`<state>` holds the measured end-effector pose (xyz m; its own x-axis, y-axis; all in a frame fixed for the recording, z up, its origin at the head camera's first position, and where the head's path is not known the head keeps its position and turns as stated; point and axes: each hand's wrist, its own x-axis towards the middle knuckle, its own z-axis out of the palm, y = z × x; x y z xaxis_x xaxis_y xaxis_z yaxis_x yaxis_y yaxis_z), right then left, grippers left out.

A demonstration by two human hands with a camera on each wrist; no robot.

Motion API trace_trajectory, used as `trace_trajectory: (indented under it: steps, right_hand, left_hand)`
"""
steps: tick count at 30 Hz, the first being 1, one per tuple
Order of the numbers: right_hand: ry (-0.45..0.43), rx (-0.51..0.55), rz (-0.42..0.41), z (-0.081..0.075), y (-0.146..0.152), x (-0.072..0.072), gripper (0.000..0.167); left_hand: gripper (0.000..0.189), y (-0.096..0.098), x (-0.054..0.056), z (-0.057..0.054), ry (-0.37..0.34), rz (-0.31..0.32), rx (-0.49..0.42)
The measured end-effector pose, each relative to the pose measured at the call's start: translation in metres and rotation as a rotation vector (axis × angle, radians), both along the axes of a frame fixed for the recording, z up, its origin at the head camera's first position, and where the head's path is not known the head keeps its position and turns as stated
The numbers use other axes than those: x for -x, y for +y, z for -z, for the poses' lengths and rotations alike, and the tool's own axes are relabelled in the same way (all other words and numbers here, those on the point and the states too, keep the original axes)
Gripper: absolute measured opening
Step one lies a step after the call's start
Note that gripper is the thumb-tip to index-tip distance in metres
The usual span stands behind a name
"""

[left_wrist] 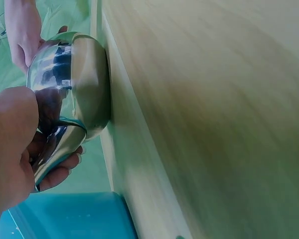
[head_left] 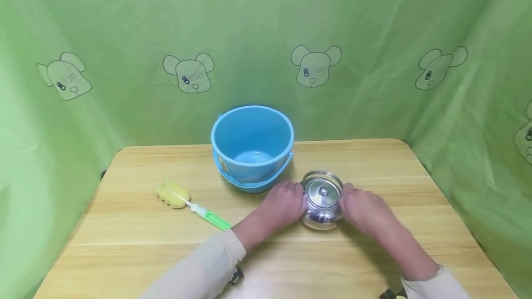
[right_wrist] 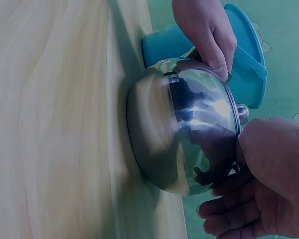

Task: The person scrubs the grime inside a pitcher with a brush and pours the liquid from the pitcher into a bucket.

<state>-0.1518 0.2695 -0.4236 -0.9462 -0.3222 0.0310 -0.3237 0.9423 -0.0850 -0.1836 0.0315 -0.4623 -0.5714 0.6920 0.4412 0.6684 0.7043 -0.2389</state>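
A shiny stainless steel kettle [head_left: 322,218] with a knobbed lid [head_left: 323,193] is held between both hands, close over the table. My left hand [head_left: 286,203] grips its spout [left_wrist: 60,147], the fingers wrapped round from below in the left wrist view. On the opposite side my right hand [head_left: 365,209] pinches the kettle near its rim. In the right wrist view the right fingers [right_wrist: 234,211] lie along the kettle's side, and part of the grip is hidden behind the hand. The kettle's handle [head_left: 322,173] is folded toward the far side.
Behind and left of the kettle stands a blue bucket [head_left: 253,178] with its handle hanging at the front. A yellow sponge brush [head_left: 174,195] with a green handle lies left on the wooden table [head_left: 124,243]. Green curtain [head_left: 257,17] surrounds the table.
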Motion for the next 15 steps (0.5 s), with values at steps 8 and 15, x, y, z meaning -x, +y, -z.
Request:
trace_trajectory:
  steps: [8, 15]
  right_hand:
    - [0.034, -0.022, -0.014, 0.001, -0.01, -0.004, 0.02]
    - [0.089, -0.044, -0.046, 0.003, -0.018, -0.007, 0.019]
  left_hand:
    - [0.034, -0.009, -0.004, 0.001, -0.001, -0.009, -0.021]
    - [0.033, -0.018, -0.008, 0.003, -0.008, -0.024, -0.042]
